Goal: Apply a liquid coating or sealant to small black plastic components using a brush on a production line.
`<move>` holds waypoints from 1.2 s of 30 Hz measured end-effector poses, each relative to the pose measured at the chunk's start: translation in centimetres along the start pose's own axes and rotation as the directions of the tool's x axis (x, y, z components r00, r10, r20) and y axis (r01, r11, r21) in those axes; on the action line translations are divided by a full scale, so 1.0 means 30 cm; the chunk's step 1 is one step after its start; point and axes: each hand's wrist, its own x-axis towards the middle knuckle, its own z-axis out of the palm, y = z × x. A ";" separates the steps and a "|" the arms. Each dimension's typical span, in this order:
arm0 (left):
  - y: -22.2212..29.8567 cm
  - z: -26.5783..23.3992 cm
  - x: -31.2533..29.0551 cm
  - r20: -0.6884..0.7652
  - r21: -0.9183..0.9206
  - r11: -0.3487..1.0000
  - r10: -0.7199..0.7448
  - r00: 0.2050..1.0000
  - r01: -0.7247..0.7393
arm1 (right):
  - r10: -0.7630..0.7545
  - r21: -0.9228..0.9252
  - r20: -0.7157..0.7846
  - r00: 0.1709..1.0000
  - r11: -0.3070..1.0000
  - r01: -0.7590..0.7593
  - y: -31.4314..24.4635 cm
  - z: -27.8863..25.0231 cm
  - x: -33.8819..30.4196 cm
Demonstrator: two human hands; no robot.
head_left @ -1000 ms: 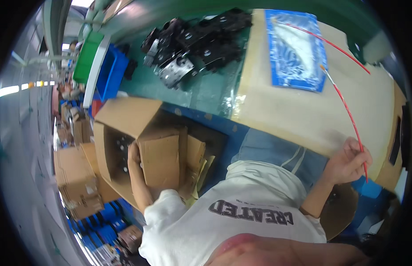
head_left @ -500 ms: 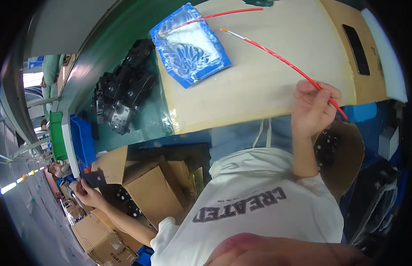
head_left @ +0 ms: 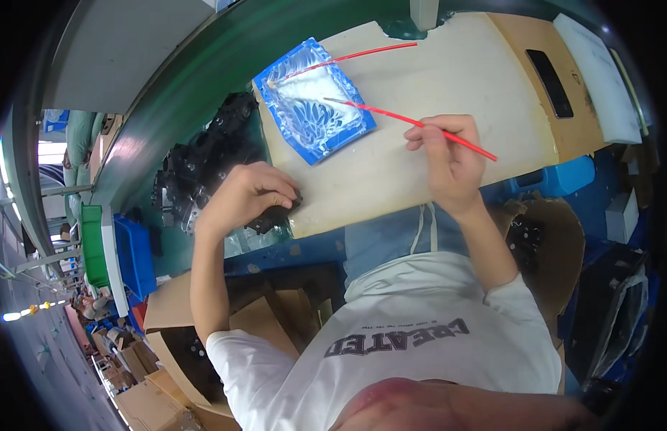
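My right hand [head_left: 448,154] pinches a thin red brush [head_left: 391,115] whose tip lies over a blue tray [head_left: 313,100] of white paste on the pale board [head_left: 420,72]. A second red brush [head_left: 348,57] rests across the tray's far side. My left hand [head_left: 244,197] is closed over a small black plastic part [head_left: 276,214] at the board's near left corner, beside a heap of black parts [head_left: 201,161] on the green bench.
An open cardboard box [head_left: 204,337] stands on the floor at my lower left, with more boxes behind it. Blue and green bins [head_left: 118,251] sit left of the bench. A dark flat device [head_left: 549,82] lies on the board's right. Another brown box [head_left: 542,244] is at my right.
My left hand rose from the floor box with a black part and brought it to the board's corner. My right hand swung the red brush toward the blue tray.
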 end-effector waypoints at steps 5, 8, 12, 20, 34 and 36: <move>-0.049 0.030 -0.004 -0.212 0.070 0.986 0.165 0.963 -0.154 | 0.000 -0.075 0.140 0.990 0.997 0.011 0.019 0.081 0.020; -0.057 0.054 -0.087 -0.461 0.109 0.990 0.132 0.878 -0.091 | -0.014 -0.101 0.178 0.984 0.994 0.032 0.045 0.125 0.030; -0.069 0.109 -0.171 -0.494 0.251 0.967 0.094 0.864 0.039 | -0.049 -0.160 0.218 0.975 0.983 0.086 0.068 0.156 0.040; -0.084 0.169 -0.147 -0.457 0.394 0.910 0.075 0.886 0.127 | -0.089 -0.225 0.292 0.952 0.961 0.159 0.067 0.144 0.068; -0.167 0.213 -0.232 -0.527 0.171 0.982 0.020 0.850 0.083 | 0.125 -0.105 0.184 0.975 0.989 -0.107 0.044 0.105 0.063; -0.173 0.222 -0.232 -0.548 0.159 0.985 0.034 0.836 0.064 | 0.170 -0.057 0.155 0.973 0.985 -0.163 0.035 0.095 0.065</move>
